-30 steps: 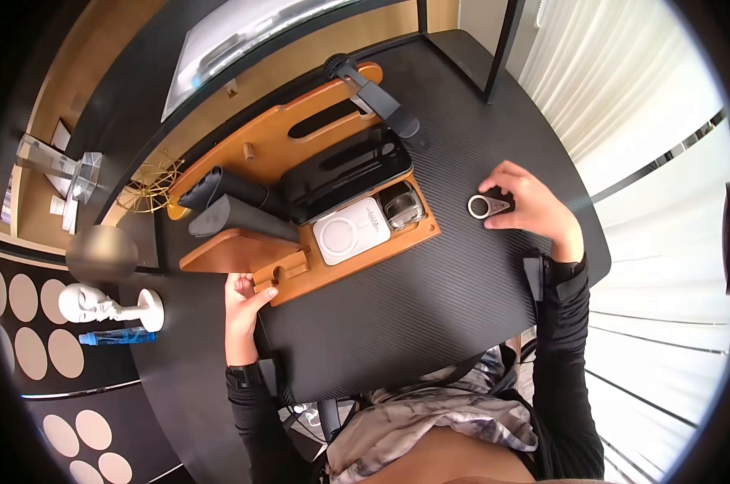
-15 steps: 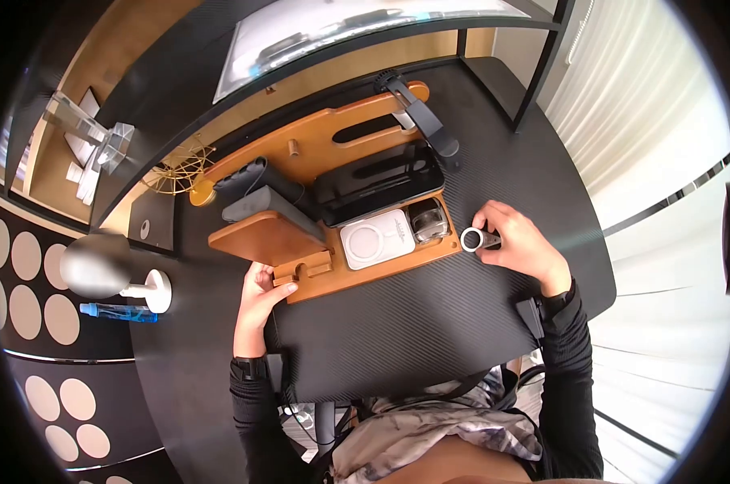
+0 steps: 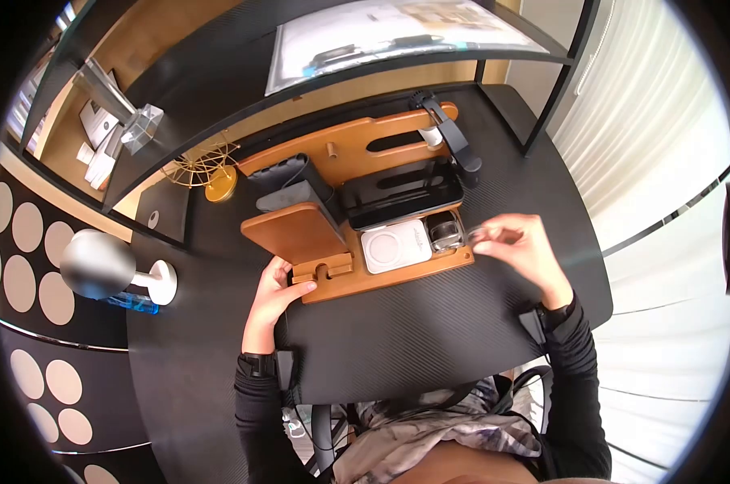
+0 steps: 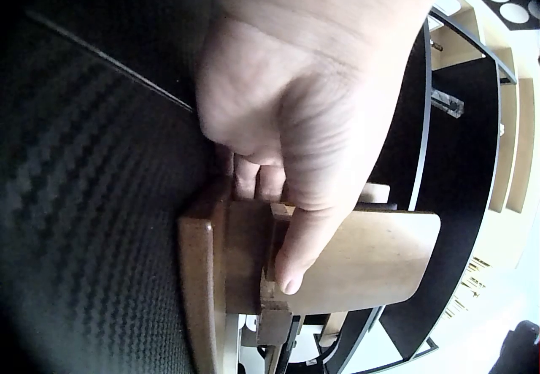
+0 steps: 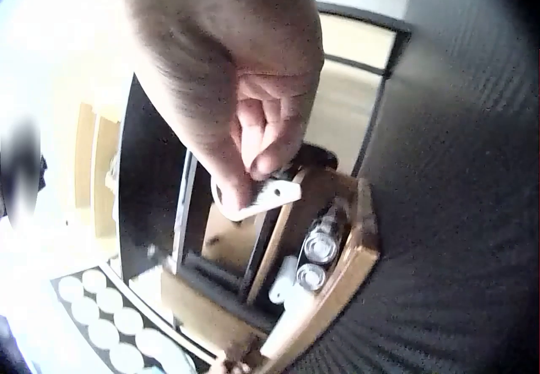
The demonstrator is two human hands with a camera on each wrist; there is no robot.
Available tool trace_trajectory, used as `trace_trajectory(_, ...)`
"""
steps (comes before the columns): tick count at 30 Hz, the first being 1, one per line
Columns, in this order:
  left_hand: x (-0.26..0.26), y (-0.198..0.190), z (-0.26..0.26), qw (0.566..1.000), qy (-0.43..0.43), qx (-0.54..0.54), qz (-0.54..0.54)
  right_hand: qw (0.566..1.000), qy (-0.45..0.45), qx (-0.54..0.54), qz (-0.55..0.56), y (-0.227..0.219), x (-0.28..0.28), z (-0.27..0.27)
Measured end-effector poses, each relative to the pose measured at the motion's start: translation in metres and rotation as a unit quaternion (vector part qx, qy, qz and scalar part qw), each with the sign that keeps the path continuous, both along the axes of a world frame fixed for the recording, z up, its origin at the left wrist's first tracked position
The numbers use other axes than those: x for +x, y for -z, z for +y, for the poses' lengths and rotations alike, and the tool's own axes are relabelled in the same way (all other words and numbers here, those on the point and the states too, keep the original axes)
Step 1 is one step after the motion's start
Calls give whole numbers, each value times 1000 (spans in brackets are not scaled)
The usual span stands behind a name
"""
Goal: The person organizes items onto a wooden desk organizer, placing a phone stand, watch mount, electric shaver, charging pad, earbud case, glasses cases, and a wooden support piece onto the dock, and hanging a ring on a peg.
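Note:
My left hand (image 3: 269, 302) grips the left end of a wooden desk organizer (image 3: 397, 282), its thumb on the small ledge in front of the upright rest (image 3: 294, 231). In the left wrist view the other fingers go behind that end. My right hand (image 3: 530, 254) pinches a small silver piece (image 5: 274, 195) with a little hole in it, just above the organizer's right end. It is mostly hidden by the fingers in the head view. Near it, a compartment holds a dark, glassy object (image 3: 445, 232). Left of that lies a white charging pad (image 3: 395, 246) with a ring mark.
Behind the pad stand a glossy black case (image 3: 401, 194) and grey folded pouches (image 3: 296, 181). A black strap (image 3: 459, 149) hangs over the organizer's right peg. Above runs a dark shelf with a sheet (image 3: 405, 36). A gold wire ornament (image 3: 219, 184) stands at the left.
My right hand has moved left with the silver piece, from over the bare table to the organizer's right end. The left hand keeps its grip. The head view has shifted.

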State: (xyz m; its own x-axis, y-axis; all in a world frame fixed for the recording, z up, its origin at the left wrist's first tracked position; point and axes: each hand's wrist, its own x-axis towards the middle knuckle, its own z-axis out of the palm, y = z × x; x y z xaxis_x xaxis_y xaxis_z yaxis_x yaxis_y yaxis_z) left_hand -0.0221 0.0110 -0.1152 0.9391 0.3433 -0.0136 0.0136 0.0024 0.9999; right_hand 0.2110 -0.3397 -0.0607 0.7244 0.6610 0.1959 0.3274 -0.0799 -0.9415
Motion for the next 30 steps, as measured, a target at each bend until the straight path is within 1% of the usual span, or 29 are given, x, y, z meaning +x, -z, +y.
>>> trace_trajectory(2,2,-2,-2,1000,0,-1,0,991,-94,22,-93,-26,-17,27)
trace_trajectory(4,3,-3,-3,1000,14,-2,-7,984,-118,30,-129,-50,-26,56)
trace_trajectory(5,3,-4,-4,1000,15,-1,-9,982,-135,16,-131,-63,-27,71)
trace_trajectory(6,3,-5,-5,1000,10,4,-2,982,-117,61,-134,-64,-28,89)
trace_trajectory(8,4,-7,-7,1000,4,11,0,990,-74,57,-106,-71,-24,123)
trace_trajectory(10,3,-7,-7,1000,13,12,-6,989,-72,123,-31,-61,-13,155)
trace_trajectory(12,4,-7,-8,1000,15,19,-17,991,-54,126,-2,-49,-7,174)
trace_trajectory(14,3,-10,-10,1000,8,21,-5,992,-21,123,-14,-44,-10,184)
trace_trajectory(15,3,-9,-8,1000,7,22,-1,991,-24,122,-49,-39,-9,185)
trace_trajectory(20,3,-7,-8,999,10,34,0,991,0,120,-66,-34,-11,184)
trace_trajectory(22,2,-8,-8,999,9,34,3,989,16,87,-119,-38,-11,182)
trace_trajectory(23,3,-8,-8,999,9,37,3,985,32,89,-146,-35,-10,184)
trace_trajectory(30,2,-3,-6,1000,7,23,12,986,45,48,-156,-36,-11,183)
